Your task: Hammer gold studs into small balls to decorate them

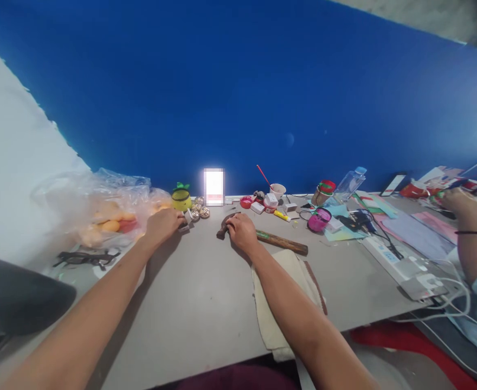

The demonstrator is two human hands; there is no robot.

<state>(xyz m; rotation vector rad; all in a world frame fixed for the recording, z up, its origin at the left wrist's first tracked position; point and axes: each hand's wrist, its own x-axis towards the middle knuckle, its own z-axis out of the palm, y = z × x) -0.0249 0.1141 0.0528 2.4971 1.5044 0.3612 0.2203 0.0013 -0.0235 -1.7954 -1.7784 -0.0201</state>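
Observation:
My left hand [163, 223] is on the left side of the table, fingers closed around a small grey-and-white object [185, 224] whose kind I cannot make out. Right behind it is a cluster of gold ball-like pieces [198, 210], beside a yellow pineapple-shaped pot [181, 198]. My right hand [243, 232] grips a claw hammer [283, 242] close to its head. The hammer lies flat on the table, head to the left and wooden handle to the right. Below the handle, a folded cream cloth [269, 319] lies partly under my right forearm.
Plastic bags with orange items [110, 225] and black glasses [86, 258] are at left. A bright screen [214, 187] stands against the blue wall. A white cup [278, 190], pink container [318, 220], bottle [351, 185] and power strip [397, 268] extend rightward. Another person's hand [464, 208] is far right.

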